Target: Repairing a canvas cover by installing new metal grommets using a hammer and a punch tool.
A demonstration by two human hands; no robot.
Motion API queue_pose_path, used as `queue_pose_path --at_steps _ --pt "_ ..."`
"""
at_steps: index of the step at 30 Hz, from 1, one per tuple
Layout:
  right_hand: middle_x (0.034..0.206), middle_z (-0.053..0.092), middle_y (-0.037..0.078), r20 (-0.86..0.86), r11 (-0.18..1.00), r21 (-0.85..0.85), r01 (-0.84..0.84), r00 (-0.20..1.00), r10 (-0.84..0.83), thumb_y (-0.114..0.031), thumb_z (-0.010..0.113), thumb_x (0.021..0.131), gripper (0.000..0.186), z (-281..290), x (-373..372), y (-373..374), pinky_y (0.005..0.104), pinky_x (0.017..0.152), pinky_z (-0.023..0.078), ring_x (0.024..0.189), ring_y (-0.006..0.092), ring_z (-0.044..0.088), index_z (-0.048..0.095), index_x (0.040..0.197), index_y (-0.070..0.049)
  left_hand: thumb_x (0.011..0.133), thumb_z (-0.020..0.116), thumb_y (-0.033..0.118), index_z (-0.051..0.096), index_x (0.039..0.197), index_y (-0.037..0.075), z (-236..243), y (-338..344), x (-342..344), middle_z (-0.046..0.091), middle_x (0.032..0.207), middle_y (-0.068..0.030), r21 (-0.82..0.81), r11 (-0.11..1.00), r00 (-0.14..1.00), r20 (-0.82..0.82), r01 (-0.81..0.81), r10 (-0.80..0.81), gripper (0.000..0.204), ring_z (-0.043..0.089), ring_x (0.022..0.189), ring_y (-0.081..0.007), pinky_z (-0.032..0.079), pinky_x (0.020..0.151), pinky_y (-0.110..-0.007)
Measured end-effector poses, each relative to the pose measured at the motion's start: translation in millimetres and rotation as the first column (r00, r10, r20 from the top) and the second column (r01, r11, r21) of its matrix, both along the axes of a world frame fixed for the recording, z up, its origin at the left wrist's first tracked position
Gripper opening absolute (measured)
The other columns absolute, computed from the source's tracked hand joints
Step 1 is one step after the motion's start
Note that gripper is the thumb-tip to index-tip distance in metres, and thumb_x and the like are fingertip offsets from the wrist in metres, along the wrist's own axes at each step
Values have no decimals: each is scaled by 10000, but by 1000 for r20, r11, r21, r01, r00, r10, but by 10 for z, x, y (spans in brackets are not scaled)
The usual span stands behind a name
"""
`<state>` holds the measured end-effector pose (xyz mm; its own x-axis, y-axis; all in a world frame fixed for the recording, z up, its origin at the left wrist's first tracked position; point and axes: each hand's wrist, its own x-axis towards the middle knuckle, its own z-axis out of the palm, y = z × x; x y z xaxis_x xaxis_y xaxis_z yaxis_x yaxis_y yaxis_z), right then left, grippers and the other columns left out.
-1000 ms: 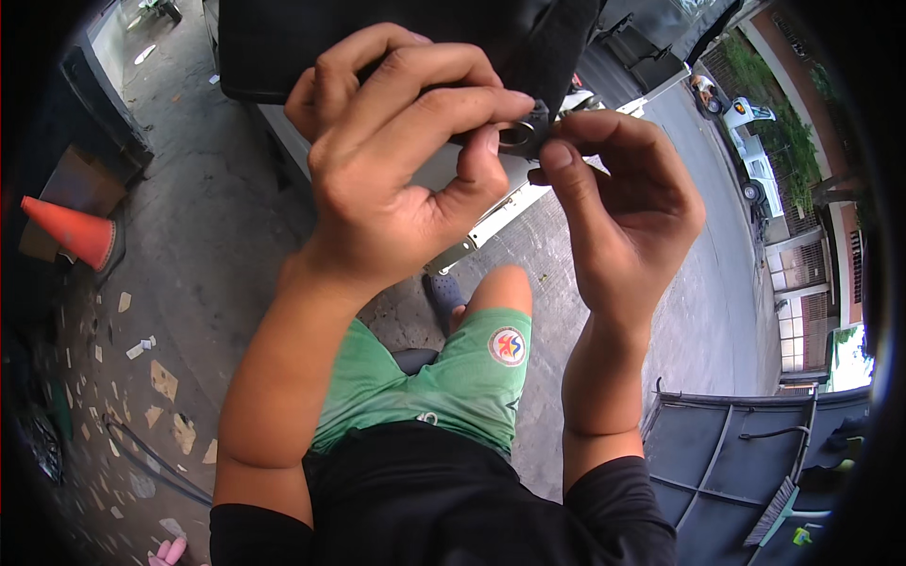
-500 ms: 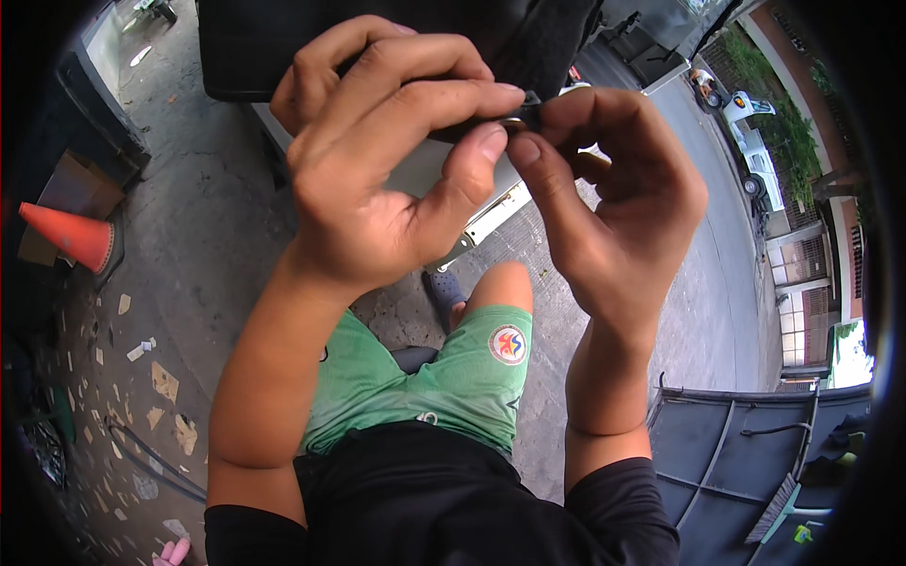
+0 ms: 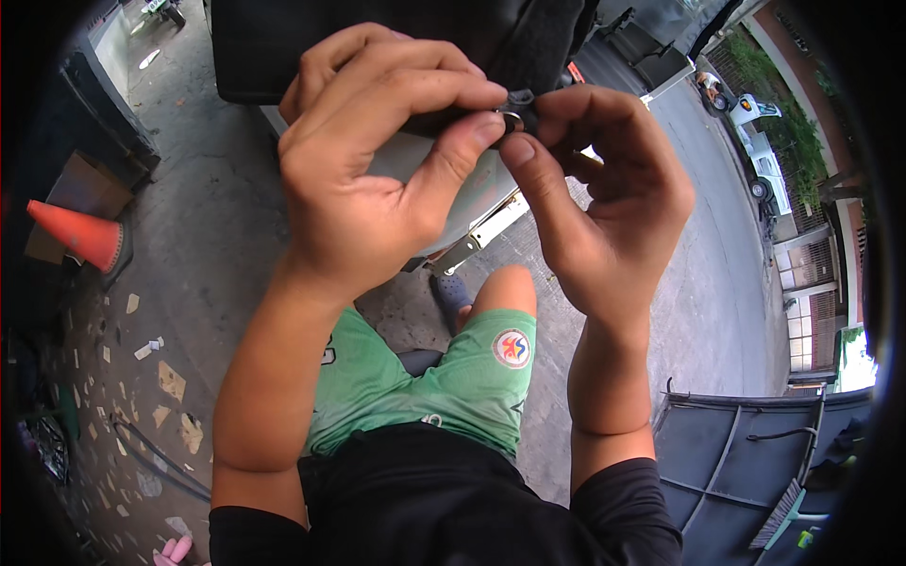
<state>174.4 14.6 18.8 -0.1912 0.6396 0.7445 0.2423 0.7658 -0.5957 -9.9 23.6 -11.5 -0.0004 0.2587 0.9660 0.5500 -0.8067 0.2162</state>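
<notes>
In front of me, high in the head view, both hands come together around a small shiny metal ring (image 3: 512, 122) and a small dark piece (image 3: 521, 100) beside it. My left hand (image 3: 377, 170) is closed in a pinch, thumb and index finger at the ring's left side. My right hand (image 3: 613, 189) is also pinched, its index finger against the dark piece and its thumb just below the ring. The other fingers of both hands are curled. What lies behind the fingertips is partly hidden.
Just beyond the hands stands a large black-topped object (image 3: 274, 47) with a pale panel (image 3: 477, 203) below. An orange cone (image 3: 75, 231) and paper scraps (image 3: 171, 380) are on the left. At the lower right are a dark metal gate (image 3: 703, 443) and a brush (image 3: 779, 514).
My hands have shifted slightly and the fingertips have parted a little, so more of the ring shows. The whole view has moved slightly.
</notes>
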Motion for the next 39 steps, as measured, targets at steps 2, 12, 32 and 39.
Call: queue_pose_path --at_steps 2,12,32,39 --pt "985 707 73 16 1000 -14 -9 1000 9 77 826 845 309 9 0 7 234 749 573 851 99 673 667 1109 71 793 817 27 802 1006 42 -10 2 -52 758 1050 -67 6 1000 999 -35 7 -6 214 618 1084 -260 466 987 -366" --pt "974 697 55 -2 999 -45 -29 1000 29 64 829 844 315 48 6 9 227 758 565 852 89 660 675 1119 67 763 769 48 800 1028 38 35 -43 -82 754 1075 -78 7 1000 992 -121 -24 25 267 616 1082 -270 458 995 -381" --pt "1114 631 88 289 901 418 -116 957 -11 95 784 887 344 -11 126 220 205 686 487 801 64 534 656 1205 63 708 828 24 811 1009 81 -61 276 -378 750 1066 -48 226 973 941 -319 -36 109 306 632 1061 -249 458 984 -359" --pt "1004 643 28 68 991 133 -10 998 1 86 793 883 320 -10 50 82 185 709 515 868 67 616 663 1174 59 715 783 27 807 995 78 70 -62 48 747 1045 -53 81 990 981 -146 -119 130 285 635 1046 -256 465 973 -358"
